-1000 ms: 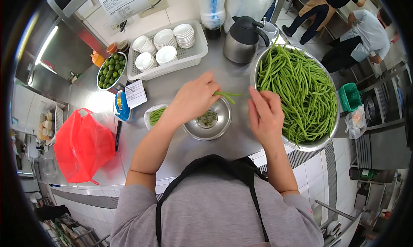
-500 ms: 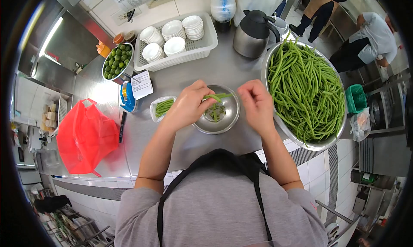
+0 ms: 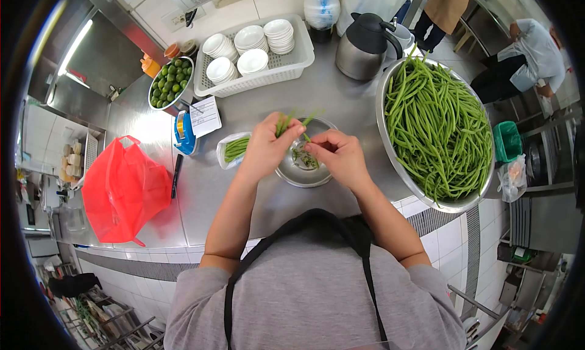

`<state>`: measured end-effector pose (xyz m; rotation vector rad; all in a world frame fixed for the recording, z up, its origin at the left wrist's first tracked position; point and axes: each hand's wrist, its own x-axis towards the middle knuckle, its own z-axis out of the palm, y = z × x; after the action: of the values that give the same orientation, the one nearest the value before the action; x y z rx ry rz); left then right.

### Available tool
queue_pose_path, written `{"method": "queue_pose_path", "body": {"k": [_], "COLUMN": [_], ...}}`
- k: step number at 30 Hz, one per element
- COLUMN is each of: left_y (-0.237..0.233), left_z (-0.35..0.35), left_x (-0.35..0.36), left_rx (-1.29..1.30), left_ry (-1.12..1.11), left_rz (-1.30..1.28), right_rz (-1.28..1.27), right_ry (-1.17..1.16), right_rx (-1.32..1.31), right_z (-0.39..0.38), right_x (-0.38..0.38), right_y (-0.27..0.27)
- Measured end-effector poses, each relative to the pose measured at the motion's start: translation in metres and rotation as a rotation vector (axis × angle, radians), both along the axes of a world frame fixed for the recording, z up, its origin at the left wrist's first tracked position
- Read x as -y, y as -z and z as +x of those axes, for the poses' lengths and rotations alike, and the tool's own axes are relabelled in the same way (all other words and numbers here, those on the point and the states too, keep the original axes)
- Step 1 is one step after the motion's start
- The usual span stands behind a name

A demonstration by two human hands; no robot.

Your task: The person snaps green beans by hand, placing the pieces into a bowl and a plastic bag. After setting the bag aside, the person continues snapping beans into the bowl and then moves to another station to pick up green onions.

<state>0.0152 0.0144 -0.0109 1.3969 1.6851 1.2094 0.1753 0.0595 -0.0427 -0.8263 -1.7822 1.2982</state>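
As left hand (image 3: 271,144) grips beans (image 3: 284,124) — bowl (image 3: 297,176) of scraps (image 3: 304,159), basin (image 3: 384,123) heaped with pods (image 3: 440,130)

Worn on the head, one camera looks forward and steeply down.

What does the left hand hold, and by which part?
Green beans, in the left hand; their far ends stick out past the fingers, but the exact hold is hidden.

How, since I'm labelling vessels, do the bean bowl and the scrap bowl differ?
The bean bowl is much wider than the scrap bowl. The bean bowl is heaped with long green beans, while the scrap bowl holds only a few small green bits. Both are shiny metal.
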Motion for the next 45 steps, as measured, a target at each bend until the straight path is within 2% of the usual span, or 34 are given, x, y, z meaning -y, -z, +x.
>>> {"method": "queue_pose_path", "body": {"k": [1, 2, 3, 5, 9, 12, 15, 18, 20, 21, 23, 27, 29, 30, 32, 33, 35, 36, 38, 39, 41, 45], "left_y": [0.004, 0.007, 0.009, 0.011, 0.015, 0.014, 0.017, 0.014, 0.013, 0.013, 0.013, 0.010, 0.007, 0.005, 0.003, 0.003, 0.003, 0.004, 0.007, 0.009, 0.009, 0.003], "left_z": [-0.005, -0.011, -0.015, -0.004, 0.017, 0.015, 0.010, 0.009, 0.007, 0.006, 0.003, -0.002, -0.003, -0.002, -0.001, 0.000, 0.000, 0.000, 0.001, 0.006, 0.009, 0.012], "left_x": [0.001, 0.002, 0.002, 0.006, 0.008, 0.006, 0.006, 0.007, 0.007, 0.007, 0.009, 0.010, 0.012, 0.013, 0.013, 0.013, 0.012, 0.012, 0.011, 0.010, 0.009, 0.008], "left_rx": [0.001, 0.289, 0.578, 0.549, 0.575, 0.634, 0.716, 0.770, 0.769, 0.723, 0.675, 0.601, 0.583, 0.605, 0.627, 0.613, 0.601, 0.576, 0.550, 0.568, 0.585, 0.586], "left_ry": [-0.004, -0.026, -0.046, 0.008, 0.113, 0.100, 0.075, 0.066, 0.065, 0.088, 0.114, 0.191, 0.195, 0.213, 0.230, 0.240, 0.249, 0.239, 0.228, 0.168, 0.114, 0.106], "left_rz": [0.002, -0.069, -0.140, -0.166, -0.262, -0.283, -0.327, -0.323, -0.316, -0.320, -0.327, -0.334, -0.334, -0.345, -0.355, -0.341, -0.324, -0.323, -0.323, -0.253, -0.182, -0.199], "right_rz": [-0.244, -0.490, -0.489, -0.656, -0.617, -0.594, -0.596, -0.459, 0.378, 0.378, 0.833, 0.953, 0.820, 0.818, 0.162, 0.162, -0.442, -0.443, -0.115, -0.116, 0.059, -0.095], "right_ry": [-0.011, -0.021, -0.022, 0.022, 0.005, 0.043, -0.031, -0.019, 0.242, 0.241, 0.167, 0.072, 0.041, 0.037, -0.025, -0.025, -0.038, -0.041, 0.018, 0.019, 0.042, 0.068], "right_rx": [-0.116, -0.233, -0.232, -0.375, -0.384, -0.366, -0.324, -0.209, 0.046, 0.047, 0.261, 0.305, 0.142, 0.139, -0.070, -0.070, -0.520, -0.518, -0.268, -0.268, 0.019, -0.132], "right_z": [0.001, 0.002, 0.004, 0.006, 0.002, 0.003, 0.011, 0.019, 0.024, 0.026, 0.029, 0.032, 0.027, 0.025, 0.024, 0.023, 0.019, 0.020, 0.024, 0.024, 0.025, 0.020], "right_x": [-0.002, -0.004, -0.005, -0.007, -0.006, -0.006, -0.011, -0.016, -0.014, -0.015, -0.016, -0.023, -0.022, -0.019, -0.010, -0.010, -0.015, -0.017, -0.021, -0.020, -0.016, -0.014], "right_y": [-0.001, -0.002, -0.002, -0.004, 0.001, -0.004, -0.006, -0.005, -0.013, -0.019, -0.028, -0.020, -0.014, -0.016, -0.023, -0.017, -0.003, -0.004, -0.004, -0.005, -0.007, 0.002]}}
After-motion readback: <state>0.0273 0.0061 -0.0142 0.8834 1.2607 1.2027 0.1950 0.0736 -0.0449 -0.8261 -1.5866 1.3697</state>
